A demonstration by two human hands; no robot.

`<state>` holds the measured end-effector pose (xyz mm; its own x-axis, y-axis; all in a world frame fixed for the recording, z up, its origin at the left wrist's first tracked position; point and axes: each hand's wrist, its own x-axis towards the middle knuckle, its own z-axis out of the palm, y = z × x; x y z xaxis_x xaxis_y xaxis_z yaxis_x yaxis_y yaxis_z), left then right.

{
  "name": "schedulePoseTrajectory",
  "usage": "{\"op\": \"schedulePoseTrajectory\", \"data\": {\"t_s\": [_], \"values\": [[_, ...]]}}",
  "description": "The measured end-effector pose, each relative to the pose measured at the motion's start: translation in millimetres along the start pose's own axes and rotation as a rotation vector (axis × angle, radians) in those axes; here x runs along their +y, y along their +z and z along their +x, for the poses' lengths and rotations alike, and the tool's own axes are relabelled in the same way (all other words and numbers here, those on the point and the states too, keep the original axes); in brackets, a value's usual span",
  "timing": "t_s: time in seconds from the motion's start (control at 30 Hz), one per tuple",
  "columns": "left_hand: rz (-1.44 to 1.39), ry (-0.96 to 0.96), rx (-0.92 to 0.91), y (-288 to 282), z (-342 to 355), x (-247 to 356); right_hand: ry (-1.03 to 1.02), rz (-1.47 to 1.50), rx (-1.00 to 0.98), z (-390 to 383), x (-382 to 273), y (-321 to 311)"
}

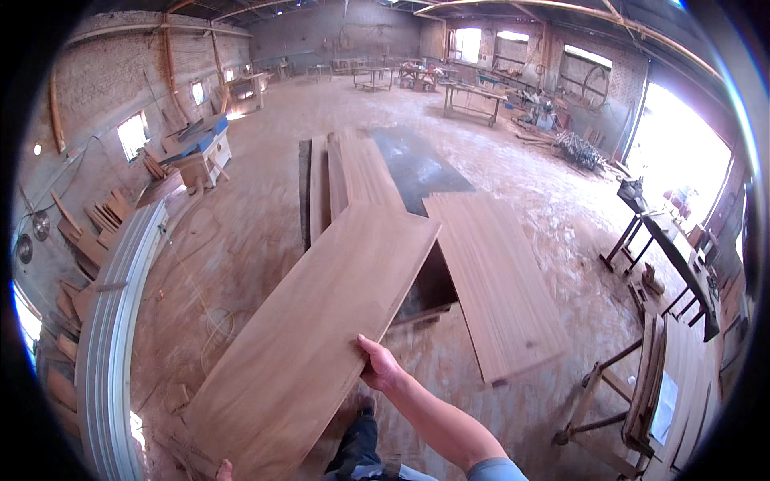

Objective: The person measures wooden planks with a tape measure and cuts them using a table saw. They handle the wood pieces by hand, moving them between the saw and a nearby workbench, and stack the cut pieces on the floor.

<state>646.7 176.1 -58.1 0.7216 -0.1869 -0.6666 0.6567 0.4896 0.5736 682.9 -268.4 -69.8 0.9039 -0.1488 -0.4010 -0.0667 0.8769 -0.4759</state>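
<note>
A long light-brown wooden panel [305,313] slants across the lower middle of the head view. My right hand [377,365] grips its right edge, thumb on the top face. My left hand [226,469] holds its near end at the bottom edge, with only the thumb and fingertip area showing. Beneath and beyond it, a stack of wooden boards [361,168] lies on a dark sheet [417,168], overlapped by the held panel’s far end. Another wide board [497,280] lies angled to the right, beside the held panel.
Long metal profiles [108,345] run along the left, with leaning offcuts [80,240] behind. A dark metal bench [674,248] stands at right, near stacked boards on a trolley [674,385]. Worktables [473,96] stand at the back; the dusty floor [224,232] surrounds the boards.
</note>
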Motion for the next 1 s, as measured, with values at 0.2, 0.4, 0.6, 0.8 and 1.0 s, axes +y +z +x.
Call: {"op": "schedulePoseTrajectory", "data": {"t_s": [0.2,0.4,0.6,0.8,1.0], "values": [[-0.021,-0.015,-0.225,126,127,-20,0.029,0.019,0.091,130,-80,21],[0.024,-0.248,-0.308,302,223,-33,0.037,-0.187,0.112,162,-110,4],[-0.092,-0.316,-0.472,435,306,-56,-0.087,-0.263,0.306,105,-158,-29],[-0.145,-0.327,-0.424,568,397,-101,-0.154,-0.2,0.517,-11,-162,-63],[-0.105,-0.254,-0.384,646,469,-114,-0.265,-0.075,0.723,-96,-111,-90]]}}
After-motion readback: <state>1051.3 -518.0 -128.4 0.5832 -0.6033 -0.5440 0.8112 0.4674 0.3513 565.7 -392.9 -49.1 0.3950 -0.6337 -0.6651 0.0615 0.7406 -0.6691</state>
